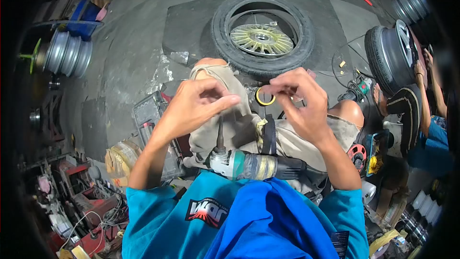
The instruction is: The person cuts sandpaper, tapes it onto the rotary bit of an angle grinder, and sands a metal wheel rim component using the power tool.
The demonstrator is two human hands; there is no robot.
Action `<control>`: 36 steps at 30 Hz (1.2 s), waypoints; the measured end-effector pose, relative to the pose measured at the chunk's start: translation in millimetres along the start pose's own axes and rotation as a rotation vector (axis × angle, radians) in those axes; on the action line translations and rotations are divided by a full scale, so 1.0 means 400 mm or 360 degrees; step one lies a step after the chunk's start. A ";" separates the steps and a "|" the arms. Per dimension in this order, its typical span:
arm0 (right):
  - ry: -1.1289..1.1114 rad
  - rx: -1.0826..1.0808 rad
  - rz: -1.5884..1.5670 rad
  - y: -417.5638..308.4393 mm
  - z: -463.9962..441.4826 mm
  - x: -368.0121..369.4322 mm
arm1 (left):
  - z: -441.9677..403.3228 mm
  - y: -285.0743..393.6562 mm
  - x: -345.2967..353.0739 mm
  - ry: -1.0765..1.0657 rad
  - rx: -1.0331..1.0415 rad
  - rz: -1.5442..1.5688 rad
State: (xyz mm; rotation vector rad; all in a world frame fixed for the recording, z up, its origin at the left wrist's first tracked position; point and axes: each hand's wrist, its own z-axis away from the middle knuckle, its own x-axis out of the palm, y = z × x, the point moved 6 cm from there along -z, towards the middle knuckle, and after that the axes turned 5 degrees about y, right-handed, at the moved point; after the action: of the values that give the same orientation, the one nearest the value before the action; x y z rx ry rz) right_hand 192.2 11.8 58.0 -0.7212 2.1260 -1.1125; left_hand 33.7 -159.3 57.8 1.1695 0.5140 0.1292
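Observation:
My left hand (pixel 203 103) is raised over my left knee, its thumb stretched out apart from the curled fingers, and nothing shows in it. My right hand (pixel 304 108) has its fingers bent together in a pinch; what is between them is blurred. Just beside those fingertips appears a yellow-and-black ring (pixel 259 97), like a tape roll; I cannot tell whether they touch it. Across my lap lies a green-and-grey angle grinder (pixel 256 164) with tape wrapped around its body. Beyond my knees, a tire (pixel 223 50) lies flat around a spoked wheel (pixel 262 39) with yellowish spokes.
At the right, another person's hands (pixel 419 67) are at an upright wheel with a tire (pixel 378 52). A green power tool (pixel 362 86) and its cable lie near my right knee. Metal rims (pixel 69 53) stand at the left, above red machinery (pixel 91 201).

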 end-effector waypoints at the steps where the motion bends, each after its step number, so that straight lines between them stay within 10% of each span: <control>1: -0.0003 0.0000 -0.0004 0.004 0.001 0.000 | 0.020 -0.009 -0.028 0.0201 0.0048 -0.0346; 11: -0.0298 0.0976 -0.0429 0.137 0.076 0.074 | 0.108 -0.154 0.080 0.0409 0.0107 -0.1248; 36: -0.0681 0.0936 -0.0419 0.109 0.111 0.215 | 0.137 -0.169 0.060 0.0162 0.0058 -0.0120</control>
State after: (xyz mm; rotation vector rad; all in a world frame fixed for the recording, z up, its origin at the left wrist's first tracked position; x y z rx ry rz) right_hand 160.9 -50.0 -22.5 -0.8651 1.2800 -1.4744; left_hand 68.2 -223.7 5.2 1.1818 0.6516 0.1153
